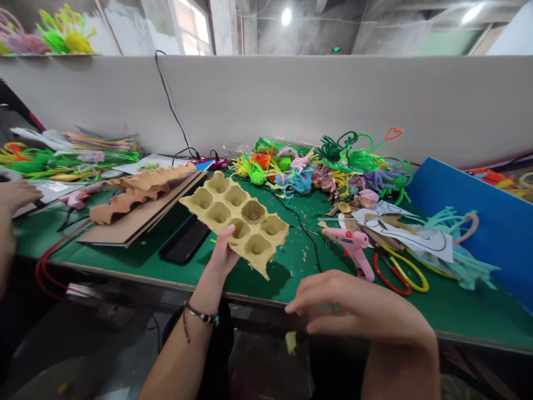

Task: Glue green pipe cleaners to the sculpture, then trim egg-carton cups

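A yellow moulded-pulp egg carton point(220, 213) with several cups and torn, ragged edges is tilted above the green table. My left hand point(225, 255) grips its near edge, thumb on top beside a cup. To the right, in front of the table edge, my right hand point(333, 303) hangs with fingers bent and thumb apart, touching nothing. Below it a small torn yellow scrap point(291, 343) is in the air. Nearest to the right hand on the table are a pink glue gun point(352, 244) and red-and-yellow-handled scissors point(395, 272).
A black phone point(184, 240) lies left of the carton, beside cardboard sheets point(137, 222) with brown egg carton strips point(137, 191). Colourful pipe cleaners point(291, 164) are heaped at the back. A blue board point(466, 205) stands at right. A co-worker's hand point(19, 197) shows at the left edge.
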Demonstrator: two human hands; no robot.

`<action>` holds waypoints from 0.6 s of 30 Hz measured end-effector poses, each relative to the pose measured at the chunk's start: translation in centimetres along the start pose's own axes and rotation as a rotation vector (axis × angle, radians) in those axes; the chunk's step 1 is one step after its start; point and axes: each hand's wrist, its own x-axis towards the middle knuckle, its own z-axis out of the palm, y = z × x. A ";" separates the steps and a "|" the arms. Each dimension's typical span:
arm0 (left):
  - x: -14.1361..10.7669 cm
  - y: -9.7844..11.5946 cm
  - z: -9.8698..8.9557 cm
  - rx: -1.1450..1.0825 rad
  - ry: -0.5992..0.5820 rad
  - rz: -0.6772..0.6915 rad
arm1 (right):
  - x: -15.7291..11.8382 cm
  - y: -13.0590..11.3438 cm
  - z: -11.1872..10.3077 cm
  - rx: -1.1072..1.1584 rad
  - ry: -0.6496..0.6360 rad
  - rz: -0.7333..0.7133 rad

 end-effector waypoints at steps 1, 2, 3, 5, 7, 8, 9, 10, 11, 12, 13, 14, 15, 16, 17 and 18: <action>0.0 -0.2 -0.2 0.024 -0.020 0.006 | 0.1 0.3 0.0 -0.015 0.037 0.034; 0.0 -0.4 -0.4 0.045 -0.038 0.008 | 0.3 0.7 0.1 -0.017 0.122 0.062; -0.1 -0.5 -0.6 0.061 -0.053 0.008 | 0.5 1.2 0.1 -0.008 0.252 0.087; -0.3 -0.9 -0.5 0.079 -0.083 0.002 | 1.1 2.2 0.2 0.037 0.590 0.129; -0.6 -1.4 -0.1 0.083 -0.128 -0.021 | 2.1 3.2 0.5 0.116 0.881 0.181; -0.7 -1.7 0.2 0.086 -0.150 -0.038 | 2.7 3.7 0.7 0.160 0.935 0.206; -0.9 -2.1 0.5 0.095 -0.165 -0.052 | 3.4 4.1 1.0 0.209 0.951 0.230; -1.0 -2.4 0.8 0.114 -0.167 -0.062 | 4.1 4.4 1.3 0.260 0.961 0.249; -1.1 -2.8 1.0 0.140 -0.158 -0.068 | 4.7 4.7 1.6 0.316 0.994 0.269; -1.2 -3.2 1.2 0.170 -0.146 -0.077 | 5.2 4.9 1.8 0.394 1.054 0.280; -1.2 -3.4 1.3 0.196 -0.135 -0.088 | 5.6 5.0 2.0 0.486 1.105 0.285; -1.2 -3.6 1.4 0.211 -0.139 -0.102 | 5.8 5.1 2.1 0.577 1.149 0.283; -1.2 -3.6 1.5 0.207 -0.157 -0.116 | 5.8 5.1 2.0 0.659 1.179 0.273; -1.2 -3.5 1.5 0.184 -0.186 -0.126 | 5.7 5.1 1.9 0.722 1.194 0.261; -1.2 -3.4 1.5 0.148 -0.221 -0.128 | 5.4 5.1 1.7 0.764 1.203 0.255; -1.2 -3.2 1.6 0.111 -0.248 -0.125 | 5.1 5.1 1.5 0.786 1.219 0.255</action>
